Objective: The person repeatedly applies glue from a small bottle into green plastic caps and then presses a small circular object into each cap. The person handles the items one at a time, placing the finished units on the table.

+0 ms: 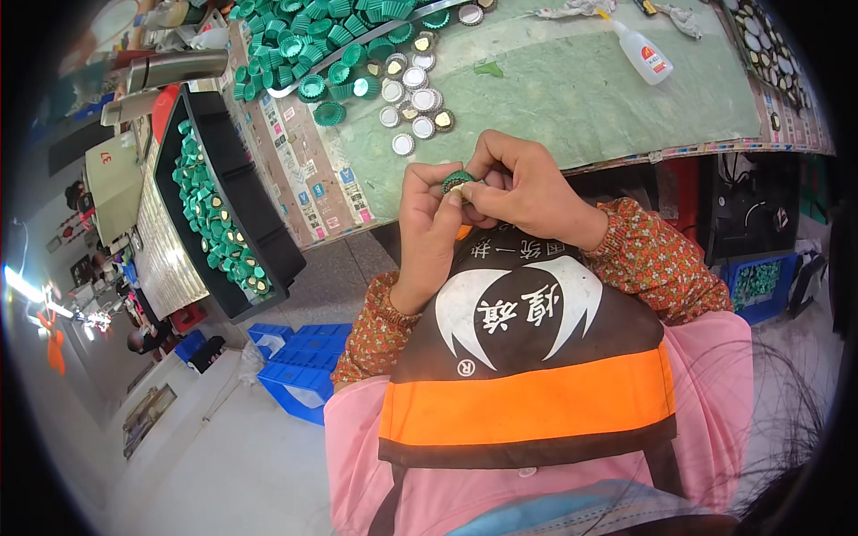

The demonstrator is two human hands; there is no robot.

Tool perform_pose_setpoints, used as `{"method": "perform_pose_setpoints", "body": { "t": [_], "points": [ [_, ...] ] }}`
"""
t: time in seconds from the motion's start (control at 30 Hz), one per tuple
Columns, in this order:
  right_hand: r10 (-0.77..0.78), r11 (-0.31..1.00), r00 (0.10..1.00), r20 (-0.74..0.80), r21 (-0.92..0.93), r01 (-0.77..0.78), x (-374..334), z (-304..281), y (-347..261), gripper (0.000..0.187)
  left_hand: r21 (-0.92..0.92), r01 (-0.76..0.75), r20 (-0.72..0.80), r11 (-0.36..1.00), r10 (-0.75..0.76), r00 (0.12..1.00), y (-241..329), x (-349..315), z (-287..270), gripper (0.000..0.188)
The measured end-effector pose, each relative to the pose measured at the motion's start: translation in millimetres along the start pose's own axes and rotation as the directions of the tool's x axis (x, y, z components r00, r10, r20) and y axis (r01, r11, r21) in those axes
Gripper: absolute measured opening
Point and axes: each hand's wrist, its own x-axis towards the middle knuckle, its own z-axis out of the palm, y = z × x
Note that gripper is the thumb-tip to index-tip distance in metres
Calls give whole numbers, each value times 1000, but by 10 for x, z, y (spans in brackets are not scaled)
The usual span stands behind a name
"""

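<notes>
My left hand [426, 216] and my right hand [525, 185] meet in front of my apron, at the table's near edge. Between their fingertips they pinch a small green fluted cup [457, 180], with a darker ridged rim, perhaps of a bottle cap, showing under it. My fingers and thumbs cover much of it. Just beyond my left hand, several bottle caps [403, 144] lie loose on the green table mat [536, 103], most with pale round insides up, some with a gold piece in them. A big heap of green fluted cups [313, 45] is behind them.
To the left a black tray [273, 234] holds many green cups with gold bits. Blue crates [308, 362] stand on the floor below it. A white squeeze bottle [645, 58] lies at the far right of the mat, near another tray of caps [770, 49].
</notes>
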Motion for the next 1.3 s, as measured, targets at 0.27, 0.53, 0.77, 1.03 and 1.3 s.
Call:
{"method": "perform_pose_setpoints", "body": {
  "t": [0.27,0.53,0.77,1.03,1.3],
  "points": [
    [119,970,981,154,192,-148,83,-123,-116,18,-18,79,-15,997,-79,997,-16,5,-166,24],
    [11,1000,997,75,13,-12,86,-31,8,21,46,58,-17,997,-58,998,-39,7,-194,24],
    [-304,893,922,-241,-409,188,35,-541,-235,17,13,-349,-372,937,329,868,533,-46,-1018,27],
    [-657,227,664,-356,-934,-275,-145,-1496,-306,35,-217,-739,-683,637,442,581,987,-417,-2150,46],
    [-616,187,716,-329,-944,-273,-44,-1594,-19,43,732,-218,-338,646,621,708,694,413,-1304,30]
  ]
}}
